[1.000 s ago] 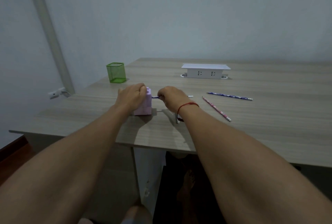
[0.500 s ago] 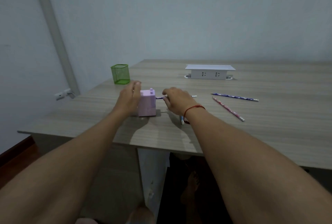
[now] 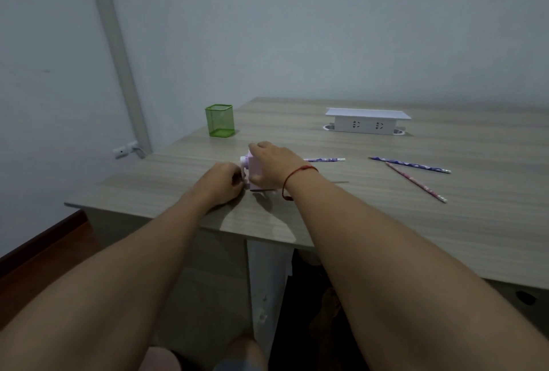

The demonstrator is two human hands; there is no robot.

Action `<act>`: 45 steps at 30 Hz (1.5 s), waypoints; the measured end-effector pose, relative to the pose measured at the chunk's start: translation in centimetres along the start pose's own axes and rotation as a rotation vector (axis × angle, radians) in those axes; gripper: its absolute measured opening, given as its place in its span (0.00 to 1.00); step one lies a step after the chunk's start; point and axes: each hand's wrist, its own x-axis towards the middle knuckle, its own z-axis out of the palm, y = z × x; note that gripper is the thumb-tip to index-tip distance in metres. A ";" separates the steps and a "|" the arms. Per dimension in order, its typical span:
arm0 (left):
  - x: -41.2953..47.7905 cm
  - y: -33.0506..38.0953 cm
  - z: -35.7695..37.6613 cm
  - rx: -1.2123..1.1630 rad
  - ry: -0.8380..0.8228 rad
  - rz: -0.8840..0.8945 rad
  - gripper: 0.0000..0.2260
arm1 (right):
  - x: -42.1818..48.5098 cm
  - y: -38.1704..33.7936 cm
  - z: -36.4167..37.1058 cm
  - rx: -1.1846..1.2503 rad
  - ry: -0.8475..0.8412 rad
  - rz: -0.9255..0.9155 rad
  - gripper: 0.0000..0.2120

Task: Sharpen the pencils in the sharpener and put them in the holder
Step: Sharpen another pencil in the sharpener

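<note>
A pink pencil sharpener [image 3: 253, 173] stands near the table's front left edge. My right hand [image 3: 274, 162] rests over its top and right side, gripping the body. My left hand [image 3: 225, 182] is at its left side, fingers closed at the pale crank [image 3: 243, 162]. A purple patterned pencil [image 3: 325, 159] sticks out of the sharpener to the right, lying level. The green mesh holder [image 3: 219, 120] stands behind, at the table's left edge, and looks empty. Two loose pencils lie to the right: a blue one [image 3: 411, 165] and a pink one [image 3: 416, 182].
A white power socket box [image 3: 367, 124] sits at the back middle of the wooden table [image 3: 386, 222]. A thin dark line that may be another pencil [image 3: 341, 182] shows beside my right forearm. The wall is close on the left.
My right hand let go of the pencil and moved onto the sharpener's body. My left hand slid off the body to the crank on its left side.
</note>
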 end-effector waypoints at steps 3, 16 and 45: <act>-0.1 -0.2 0.1 0.062 -0.013 0.039 0.09 | 0.9 -0.8 1.3 -0.022 0.011 0.093 0.26; -0.2 -0.4 0.4 0.113 -0.014 0.073 0.09 | 1.0 -2.1 0.8 -0.073 -0.060 0.267 0.26; 3.8 -0.1 -4.1 0.287 0.136 0.299 0.11 | 1.5 -2.0 1.1 -0.146 -0.071 0.273 0.27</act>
